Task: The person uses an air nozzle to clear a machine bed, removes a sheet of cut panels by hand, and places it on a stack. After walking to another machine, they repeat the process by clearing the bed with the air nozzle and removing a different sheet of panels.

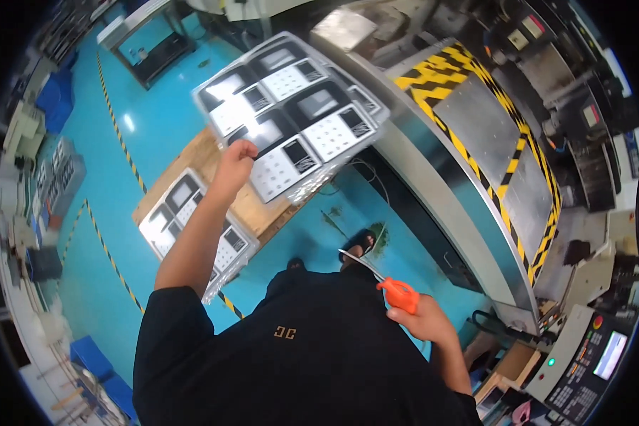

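Because the left hand (236, 157) grips only one edge of the large printed sheet (291, 113), the rest of it hangs out into the air above the teal floor (156, 121), between the wooden pallet (259, 206) and the long machine bed (476, 142) with its yellow-and-black hazard stripes. The sheet looks thin, wide and light — a glossy panel of repeated black-and-white printed blocks, blurred in the head view. I would judge it floppy rather than stiff: held at a single point it is likely to sag or buckle at the far corners, and the shiny face may be slippery under the fingers. A hold along the edge, thumb on top, seems the sound place, since a pinch in the middle could crease it.

The right hand (422, 319) is closed around the orange handles of a pair of scissors (380, 277), blades pointing up and away from the body, well apart from the sheet. On the pallet lies a stack of similar printed sheets (184, 220) under the left forearm — touching it or not, I cannot tell.
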`<state>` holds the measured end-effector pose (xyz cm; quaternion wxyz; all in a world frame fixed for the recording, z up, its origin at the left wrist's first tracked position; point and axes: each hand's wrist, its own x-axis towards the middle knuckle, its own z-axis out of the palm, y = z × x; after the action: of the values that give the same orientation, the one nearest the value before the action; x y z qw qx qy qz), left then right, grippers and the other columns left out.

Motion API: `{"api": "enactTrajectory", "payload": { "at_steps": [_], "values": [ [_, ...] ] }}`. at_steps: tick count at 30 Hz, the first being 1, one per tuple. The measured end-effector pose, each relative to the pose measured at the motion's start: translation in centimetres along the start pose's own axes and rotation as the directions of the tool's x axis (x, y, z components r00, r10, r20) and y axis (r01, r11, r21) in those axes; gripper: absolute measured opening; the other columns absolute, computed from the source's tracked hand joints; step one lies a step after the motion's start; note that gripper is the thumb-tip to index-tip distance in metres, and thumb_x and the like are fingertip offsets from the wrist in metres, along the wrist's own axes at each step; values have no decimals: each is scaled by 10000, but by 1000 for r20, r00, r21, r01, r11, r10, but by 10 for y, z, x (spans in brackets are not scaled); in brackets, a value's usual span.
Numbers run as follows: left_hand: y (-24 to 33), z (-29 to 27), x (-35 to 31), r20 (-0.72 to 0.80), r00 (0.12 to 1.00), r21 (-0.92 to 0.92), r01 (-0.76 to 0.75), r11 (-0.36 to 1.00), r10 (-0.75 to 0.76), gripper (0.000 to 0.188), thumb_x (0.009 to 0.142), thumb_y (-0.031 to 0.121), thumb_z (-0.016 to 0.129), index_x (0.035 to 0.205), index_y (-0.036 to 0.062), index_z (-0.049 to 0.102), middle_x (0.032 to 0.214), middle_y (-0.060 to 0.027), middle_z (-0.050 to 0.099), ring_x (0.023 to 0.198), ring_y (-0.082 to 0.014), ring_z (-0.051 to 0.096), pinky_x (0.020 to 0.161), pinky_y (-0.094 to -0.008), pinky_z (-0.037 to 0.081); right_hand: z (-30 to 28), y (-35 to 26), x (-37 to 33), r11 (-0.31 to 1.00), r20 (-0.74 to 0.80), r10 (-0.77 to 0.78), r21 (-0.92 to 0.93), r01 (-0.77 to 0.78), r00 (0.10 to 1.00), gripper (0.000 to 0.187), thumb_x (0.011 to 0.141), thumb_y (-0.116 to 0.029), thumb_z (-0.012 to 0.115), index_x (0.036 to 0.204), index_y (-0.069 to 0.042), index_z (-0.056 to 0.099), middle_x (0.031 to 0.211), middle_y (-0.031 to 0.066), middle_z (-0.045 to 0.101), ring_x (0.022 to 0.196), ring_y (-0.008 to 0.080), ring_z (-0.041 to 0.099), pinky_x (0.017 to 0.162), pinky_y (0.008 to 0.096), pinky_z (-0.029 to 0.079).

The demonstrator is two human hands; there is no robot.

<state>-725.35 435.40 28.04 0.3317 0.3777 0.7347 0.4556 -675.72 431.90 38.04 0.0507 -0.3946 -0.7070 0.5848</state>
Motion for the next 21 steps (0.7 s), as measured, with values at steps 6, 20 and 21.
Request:
{"api": "enactTrajectory", "payload": {
  "at_steps": [6,20,21],
  "values": [
    [33,109,105,64,864,416,-477,774,499,350,831,63,566,1179,40,595,1144,-192,623,1077,-344,585,932,-426,454,-151,98,-2,913,-364,175,407,-13,915,463,914,-448,622,1067,-11,608,900,79,662,827,147,620,668,301,487],
    [55,178,143,128,944,922,-226,315,303,524,975,334,476,1448,113,421,1530,-196,336,1429,-395,265,1161,-515,185,-510,234,136,851,-732,448,173,-496,514,414,913,-378,603,999,27,603,806,166,664,632,243,649,575,396,521],
    [52,179,146,136,936,917,-243,316,324,522,971,324,483,1444,109,426,1527,-198,340,1427,-397,268,1160,-516,189,-534,255,151,892,-767,442,322,-316,466,388,920,-361,605,988,20,605,754,140,648,584,189,620,527,374,507]
  ]
}}
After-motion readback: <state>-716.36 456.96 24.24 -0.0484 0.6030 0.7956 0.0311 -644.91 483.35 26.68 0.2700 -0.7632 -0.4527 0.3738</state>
